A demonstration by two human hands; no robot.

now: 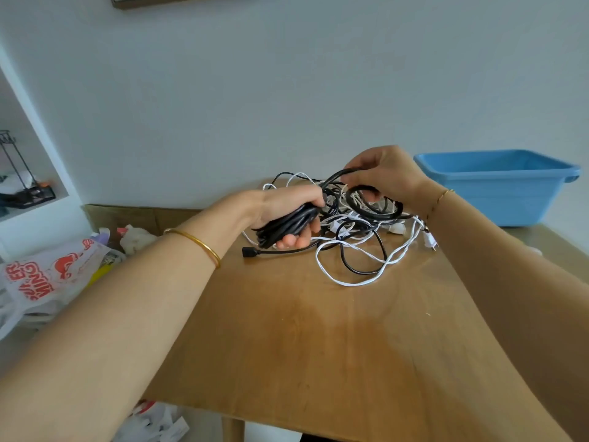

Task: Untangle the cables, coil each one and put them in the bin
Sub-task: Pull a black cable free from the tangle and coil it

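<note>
A tangle of black and white cables (353,247) lies at the far side of the wooden table (318,346). My left hand (287,205) grips a bundle of coiled thick black cable (283,228) just above the table. My right hand (382,173) pinches a loop of the same black cable (366,205) over the pile. A black plug (248,252) lies on the table below my left hand. The blue plastic bin (497,186) stands at the table's far right corner, beyond my right wrist. What lies inside the bin is hidden from here.
A white wall rises right behind the table. Left of the table sit a cardboard box (127,215) and plastic bags (47,282) with red print. A white shelf (28,173) with a black wire stand is at the far left.
</note>
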